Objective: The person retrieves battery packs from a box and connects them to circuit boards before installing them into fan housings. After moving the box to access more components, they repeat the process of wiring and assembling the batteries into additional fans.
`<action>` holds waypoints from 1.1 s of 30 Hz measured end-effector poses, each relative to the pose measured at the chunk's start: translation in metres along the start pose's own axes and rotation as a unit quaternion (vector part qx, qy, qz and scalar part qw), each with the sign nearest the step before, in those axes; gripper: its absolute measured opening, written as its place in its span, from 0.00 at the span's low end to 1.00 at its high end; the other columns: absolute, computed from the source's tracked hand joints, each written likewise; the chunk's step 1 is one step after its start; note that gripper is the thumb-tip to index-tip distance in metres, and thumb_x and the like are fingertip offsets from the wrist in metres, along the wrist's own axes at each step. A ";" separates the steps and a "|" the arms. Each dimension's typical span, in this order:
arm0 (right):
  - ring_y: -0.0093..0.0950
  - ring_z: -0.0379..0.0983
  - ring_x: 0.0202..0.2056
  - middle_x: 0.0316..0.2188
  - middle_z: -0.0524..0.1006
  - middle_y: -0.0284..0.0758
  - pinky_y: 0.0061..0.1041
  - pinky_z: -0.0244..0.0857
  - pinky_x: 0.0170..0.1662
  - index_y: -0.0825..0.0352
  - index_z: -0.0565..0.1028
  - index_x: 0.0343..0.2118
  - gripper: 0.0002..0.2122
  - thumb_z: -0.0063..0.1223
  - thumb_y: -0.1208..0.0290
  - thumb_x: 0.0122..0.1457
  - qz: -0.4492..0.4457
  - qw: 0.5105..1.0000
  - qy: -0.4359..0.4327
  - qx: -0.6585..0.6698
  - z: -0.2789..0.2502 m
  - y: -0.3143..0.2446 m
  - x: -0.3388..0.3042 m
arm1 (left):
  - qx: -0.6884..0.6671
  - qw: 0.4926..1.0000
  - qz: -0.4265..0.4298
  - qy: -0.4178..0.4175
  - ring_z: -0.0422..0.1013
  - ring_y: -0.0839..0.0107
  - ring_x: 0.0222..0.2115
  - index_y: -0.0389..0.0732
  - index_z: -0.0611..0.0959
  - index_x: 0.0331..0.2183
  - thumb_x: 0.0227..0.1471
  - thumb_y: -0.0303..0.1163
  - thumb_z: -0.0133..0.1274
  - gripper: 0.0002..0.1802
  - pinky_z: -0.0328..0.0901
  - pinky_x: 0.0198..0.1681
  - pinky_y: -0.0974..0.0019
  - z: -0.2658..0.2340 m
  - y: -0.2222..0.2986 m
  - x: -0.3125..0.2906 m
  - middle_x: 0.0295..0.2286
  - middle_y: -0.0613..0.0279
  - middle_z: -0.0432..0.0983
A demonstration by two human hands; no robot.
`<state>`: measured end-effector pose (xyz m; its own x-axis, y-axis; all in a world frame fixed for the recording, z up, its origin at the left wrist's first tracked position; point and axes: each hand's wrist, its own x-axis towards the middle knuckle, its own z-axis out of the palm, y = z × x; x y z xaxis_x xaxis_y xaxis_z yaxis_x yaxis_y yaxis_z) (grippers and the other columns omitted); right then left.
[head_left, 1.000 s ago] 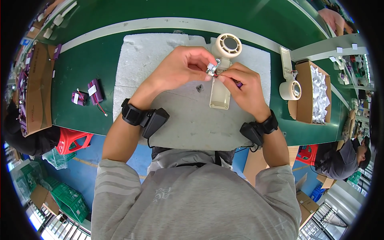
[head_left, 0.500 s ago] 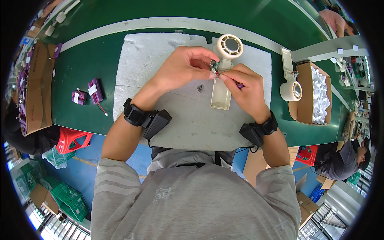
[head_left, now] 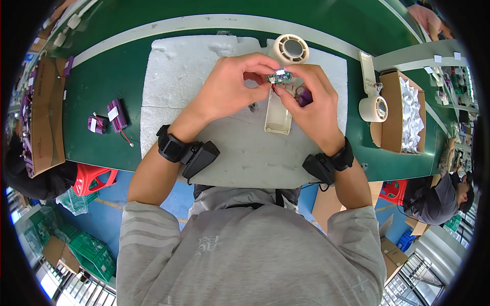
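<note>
Now both hands sit higher in the frame than a second ago, lifted clear of the cream plastic housing, which lies alone on the white foam mat at upper centre. The left hand and right hand are together, fingertips pinched on a small green circuit board held between them. A purple battery rests in the right palm. The round fan head stays just above the hands. Judged from this, the board is raised off the housing for handling.
</note>
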<state>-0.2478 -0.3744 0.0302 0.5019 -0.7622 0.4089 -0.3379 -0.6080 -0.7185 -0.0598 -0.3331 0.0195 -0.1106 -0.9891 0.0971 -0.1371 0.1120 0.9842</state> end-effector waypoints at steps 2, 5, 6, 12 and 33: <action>0.19 0.68 0.23 0.31 0.75 0.33 0.18 0.62 0.25 0.66 0.76 0.37 0.14 0.64 0.78 0.46 -0.048 0.998 0.029 -0.020 0.004 0.010 0.000 | -0.001 1.000 -0.002 -0.004 0.74 0.75 0.36 0.34 0.80 0.44 0.47 0.15 0.52 0.19 0.70 0.44 0.70 0.001 0.002 -0.001 0.37 0.61 0.78; 0.18 0.68 0.23 0.31 0.75 0.32 0.17 0.62 0.24 0.66 0.77 0.37 0.14 0.66 0.78 0.44 -0.066 0.996 0.041 -0.033 0.004 0.013 0.001 | -0.010 1.000 -0.005 0.018 0.75 0.75 0.31 0.36 0.82 0.40 0.45 0.18 0.55 0.16 0.71 0.38 0.71 0.001 -0.005 0.001 0.32 0.59 0.79; 0.18 0.69 0.23 0.31 0.75 0.32 0.17 0.63 0.24 0.66 0.77 0.37 0.15 0.66 0.78 0.44 -0.060 0.997 0.041 -0.036 0.003 0.013 0.002 | -0.014 0.999 -0.005 0.029 0.76 0.75 0.29 0.37 0.83 0.39 0.44 0.20 0.57 0.15 0.71 0.36 0.71 0.000 -0.006 0.001 0.30 0.59 0.80; 0.19 0.71 0.24 0.31 0.76 0.33 0.17 0.64 0.25 0.66 0.78 0.37 0.16 0.67 0.78 0.42 -0.020 0.999 0.032 -0.031 0.002 0.012 0.000 | 0.022 0.999 0.030 0.032 0.76 0.74 0.29 0.35 0.84 0.37 0.44 0.19 0.56 0.14 0.71 0.35 0.72 0.003 -0.006 0.000 0.29 0.57 0.80; 0.14 0.63 0.21 0.27 0.76 0.29 0.14 0.58 0.24 0.67 0.79 0.35 0.10 0.63 0.76 0.49 0.038 0.999 0.022 0.000 -0.002 0.005 0.000 | 0.113 0.987 0.082 0.078 0.71 0.69 0.24 0.38 0.75 0.40 0.41 0.21 0.56 0.19 0.68 0.30 0.66 0.027 -0.005 -0.002 0.28 0.57 0.74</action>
<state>-0.2511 -0.3779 0.0280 0.4400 -0.8150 0.3771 -0.3734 -0.5480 -0.7485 -0.0858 -0.3291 0.0104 0.0009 -0.9565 0.2917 -0.3471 0.2733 0.8971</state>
